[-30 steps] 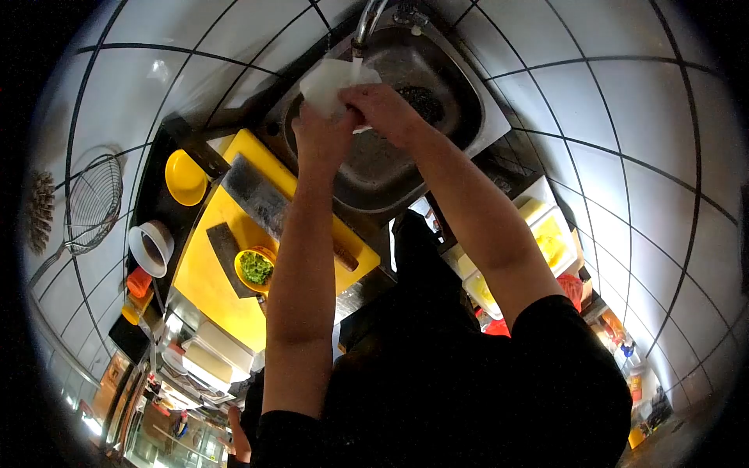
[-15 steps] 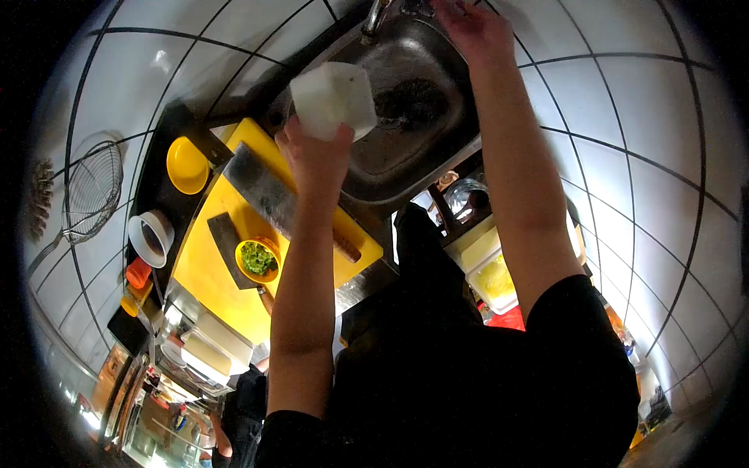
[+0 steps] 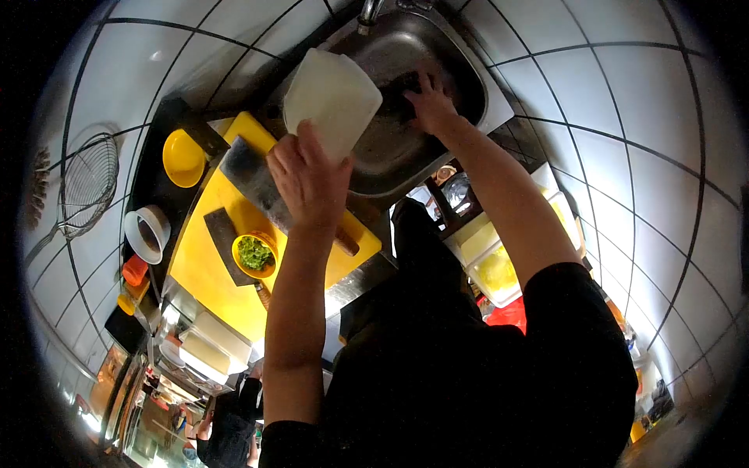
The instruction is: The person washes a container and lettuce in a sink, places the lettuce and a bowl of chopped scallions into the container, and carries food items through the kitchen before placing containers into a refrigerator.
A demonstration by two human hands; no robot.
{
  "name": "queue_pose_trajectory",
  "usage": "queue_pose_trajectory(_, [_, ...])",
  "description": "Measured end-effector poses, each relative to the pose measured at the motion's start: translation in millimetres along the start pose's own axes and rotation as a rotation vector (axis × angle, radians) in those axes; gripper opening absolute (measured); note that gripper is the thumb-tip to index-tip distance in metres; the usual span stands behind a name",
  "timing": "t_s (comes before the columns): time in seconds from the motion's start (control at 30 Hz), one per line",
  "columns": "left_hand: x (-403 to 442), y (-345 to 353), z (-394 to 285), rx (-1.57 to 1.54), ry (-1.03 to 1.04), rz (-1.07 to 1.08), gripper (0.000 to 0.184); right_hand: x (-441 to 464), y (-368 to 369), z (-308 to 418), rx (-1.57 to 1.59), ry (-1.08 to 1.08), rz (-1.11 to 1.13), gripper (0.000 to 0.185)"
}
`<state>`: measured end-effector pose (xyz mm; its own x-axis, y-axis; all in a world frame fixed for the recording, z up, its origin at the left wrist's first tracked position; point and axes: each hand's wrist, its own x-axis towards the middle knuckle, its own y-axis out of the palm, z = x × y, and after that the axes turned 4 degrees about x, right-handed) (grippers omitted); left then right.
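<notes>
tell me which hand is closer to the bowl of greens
Left. The left hand, holding a white container, is just beyond the bowl of greens; the right hand is farther off, over the sink.

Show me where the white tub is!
In the head view, the left hand holds the white tub at the left edge of the sink, near the faucet.

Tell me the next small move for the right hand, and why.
Probably close the right hand on the dark mass in the sink: it is spread open right beside it, while the left hand holds the white container. What the mass is, I can't tell.
</notes>
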<state>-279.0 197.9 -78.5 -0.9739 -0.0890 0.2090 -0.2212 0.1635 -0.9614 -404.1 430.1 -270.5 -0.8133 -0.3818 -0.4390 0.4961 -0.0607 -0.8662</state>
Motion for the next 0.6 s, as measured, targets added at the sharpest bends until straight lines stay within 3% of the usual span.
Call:
queue_pose_trajectory(0.07, [-3,-4,4,-0.007,0.004,-0.025,0.086,4,4,-11,0.194,0.113,0.132,0.072])
queue_pose_trajectory(0.17, [-5,-11,6,0.048,0.039,-0.021,0.088,3,-5,-14,-0.053,0.151,0.09,0.061])
queue_pose_trajectory(0.23, [-13,-16,8,0.024,0.09,-0.031,0.082,-15,-39,-1,0.003,0.205,-0.033,0.051])
queue_pose_trajectory(0.27, [-19,-15,7,-0.028,0.131,-0.046,0.074,-9,-18,-19,-0.15,0.101,-0.192,0.053])
queue_pose_trajectory(0.3, [-20,-10,3,-0.034,0.145,0.089,0.068,-19,-54,0,-0.101,0.182,-0.047,0.06])
queue_pose_trajectory(0.33, [-21,-5,-4,-0.05,0.157,0.223,0.061,-22,-59,3,-0.264,0.15,-0.037,0.068])
queue_pose_trajectory(0.4, [-26,-6,-14,0.281,0.47,0.184,0.06,-27,-78,18,-0.268,0.076,-0.074,0.066])
queue_pose_trajectory(0.43, [-25,-11,-17,0.212,0.471,0.118,0.059,-28,-84,16,-0.137,0.026,-0.187,0.062])
queue_pose_trajectory(0.5, [-29,-20,-23,0.057,0.486,-0.007,0.056,-34,-94,21,-0.016,0.053,-0.2,0.056])
queue_pose_trajectory(0.53, [-31,-21,-24,0.065,0.498,-0.01,0.057,-45,-115,37,-0.027,0.127,-0.112,0.054])
queue_pose_trajectory(0.6, [-32,-25,-19,0.08,0.52,-0.027,0.059,-61,-101,25,-0.187,0.09,-0.194,0.055])
